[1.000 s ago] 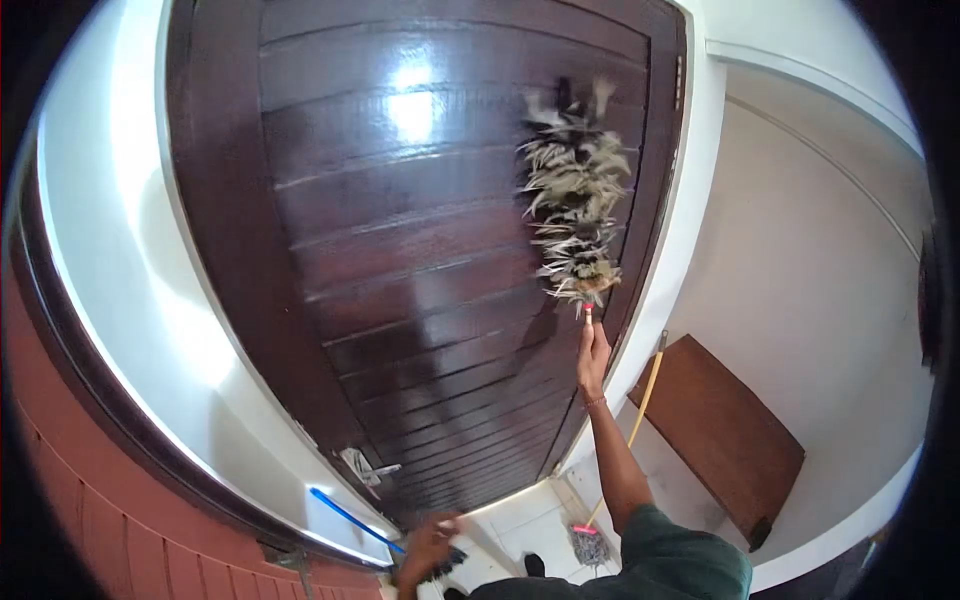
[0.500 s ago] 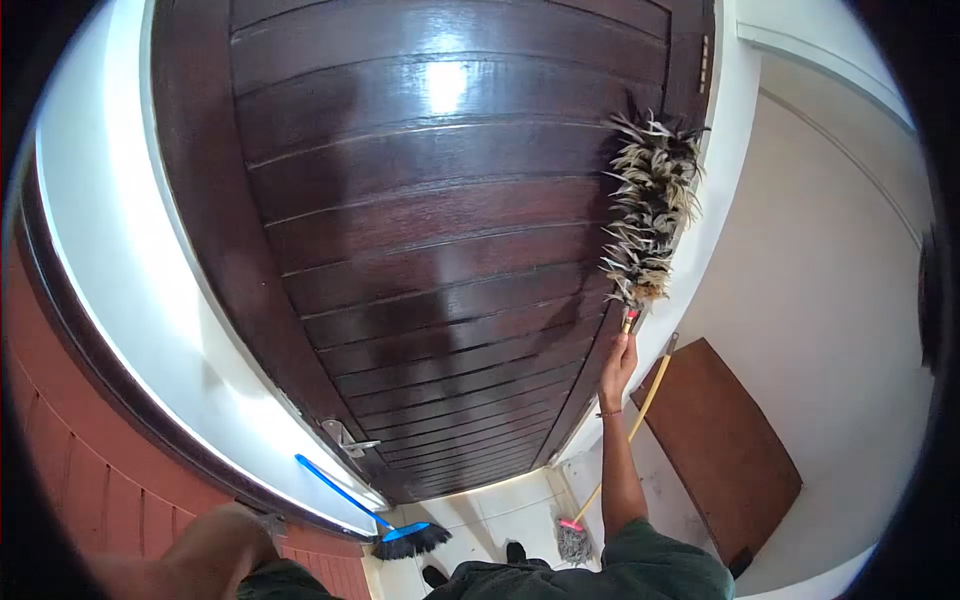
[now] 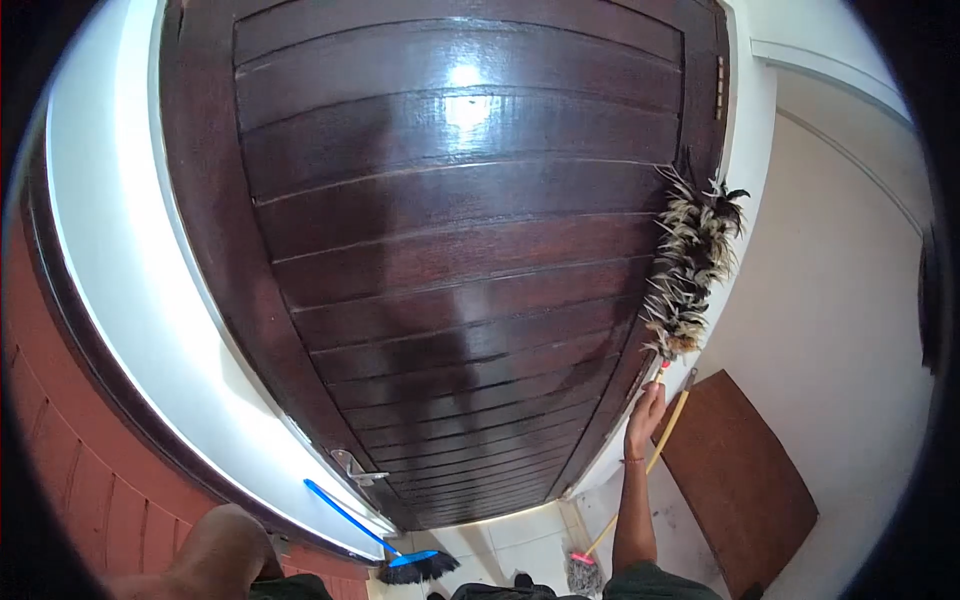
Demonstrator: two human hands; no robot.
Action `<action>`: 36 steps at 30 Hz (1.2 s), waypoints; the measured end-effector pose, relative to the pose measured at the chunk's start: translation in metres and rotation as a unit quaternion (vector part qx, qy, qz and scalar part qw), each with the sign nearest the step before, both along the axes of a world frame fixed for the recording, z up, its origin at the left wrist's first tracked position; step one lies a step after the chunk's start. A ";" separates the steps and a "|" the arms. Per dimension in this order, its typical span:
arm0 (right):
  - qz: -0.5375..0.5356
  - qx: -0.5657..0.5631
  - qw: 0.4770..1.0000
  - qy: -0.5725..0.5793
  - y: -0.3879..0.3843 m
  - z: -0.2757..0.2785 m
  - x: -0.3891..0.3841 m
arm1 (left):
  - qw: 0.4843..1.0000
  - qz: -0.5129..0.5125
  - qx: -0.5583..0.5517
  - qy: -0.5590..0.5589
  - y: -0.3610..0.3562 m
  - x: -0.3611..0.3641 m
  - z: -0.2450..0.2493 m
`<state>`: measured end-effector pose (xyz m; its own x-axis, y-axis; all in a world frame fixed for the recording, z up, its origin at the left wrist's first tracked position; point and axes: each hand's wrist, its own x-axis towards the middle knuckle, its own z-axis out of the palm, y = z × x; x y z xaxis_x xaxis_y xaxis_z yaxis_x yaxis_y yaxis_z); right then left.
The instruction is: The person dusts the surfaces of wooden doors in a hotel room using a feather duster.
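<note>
My right hand is closed around the handle of a feather duster, my arm stretched forward. The duster points upward, with black and cream feathers lying along the right edge of a dark brown wooden door and overlapping its white frame. On the left, my bent left arm shows at the lower edge. My left hand is not in view.
A blue-handled broom leans by the left wall below the door handle. At right, a yellow-handled mop stands beside a brown board against the wall. White floor tiles lie below.
The feather duster and my right hand have moved down along the door's right edge and slightly right. My view has tilted a little upward.
</note>
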<state>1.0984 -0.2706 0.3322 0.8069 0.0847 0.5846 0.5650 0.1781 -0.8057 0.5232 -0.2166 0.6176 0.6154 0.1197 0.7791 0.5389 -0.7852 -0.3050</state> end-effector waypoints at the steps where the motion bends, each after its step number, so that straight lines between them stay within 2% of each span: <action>1: -0.001 0.011 1.000 -0.017 0.001 -0.001 0.000 | 1.000 -0.001 -0.003 0.001 0.001 0.001 -0.001; 2: -0.028 0.022 0.999 -0.038 0.003 -0.001 0.001 | 1.000 -0.001 -0.006 0.000 0.002 0.004 -0.004; 5: 0.014 0.036 0.999 0.014 0.005 -0.008 0.005 | 1.000 -0.003 -0.019 -0.005 0.004 0.007 -0.013; 6: -0.003 0.040 0.999 -0.006 0.006 -0.015 0.009 | 1.000 -0.004 -0.021 -0.010 0.007 0.010 -0.016; 8: -0.014 -0.002 1.000 -0.005 0.000 -0.019 0.010 | 0.999 -0.012 -0.043 -0.021 0.012 0.016 -0.023; 9: -0.016 0.004 1.000 0.007 0.001 -0.019 0.006 | 0.998 -0.016 -0.051 -0.026 0.015 0.019 -0.025; 10: 0.026 0.005 0.998 0.057 -0.002 -0.012 -0.002 | 0.998 -0.018 -0.059 -0.033 0.019 0.021 -0.029; 13: 0.040 0.044 0.995 0.085 0.008 -0.015 -0.013 | 0.994 -0.021 -0.091 -0.058 0.034 0.024 -0.044; 16: 0.010 0.038 0.995 0.094 0.018 -0.030 -0.016 | 0.989 -0.020 -0.118 -0.085 0.040 0.030 -0.059; 19: 0.097 0.071 0.981 0.156 0.023 -0.051 -0.013 | 0.982 -0.027 -0.152 -0.109 0.043 0.039 -0.075; 22: 0.043 0.013 0.997 0.062 0.026 -0.059 -0.004 | 0.971 -0.032 -0.187 -0.143 0.049 0.043 -0.096; 23: 0.114 0.068 0.982 0.136 0.022 -0.057 -0.001 | 0.968 -0.030 -0.196 -0.152 0.049 0.043 -0.103; 24: 0.082 0.039 0.994 0.062 0.019 -0.056 0.002 | 0.964 -0.031 -0.207 -0.162 0.051 0.042 -0.113; 26: 0.091 0.059 0.989 0.098 0.011 -0.028 -0.014 | 0.957 -0.037 -0.225 -0.176 0.054 0.042 -0.126; 29: 0.066 0.062 0.993 0.075 0.011 -0.025 -0.010 | 0.948 -0.050 -0.247 -0.193 0.058 0.049 -0.140; 33: 0.104 0.035 0.990 0.092 0.005 -0.048 0.009 | 0.936 -0.059 -0.278 -0.208 0.059 0.058 -0.154; 36: 0.059 0.039 0.993 0.098 0.001 -0.058 0.022 | 0.922 -0.073 -0.306 -0.224 0.065 0.066 -0.166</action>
<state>1.1207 -0.2698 0.2738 0.8933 0.1461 0.4250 0.3697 0.2990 -0.8797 0.5896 -0.1516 0.4512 0.2927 0.5622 0.7734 0.3774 -0.8111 0.4468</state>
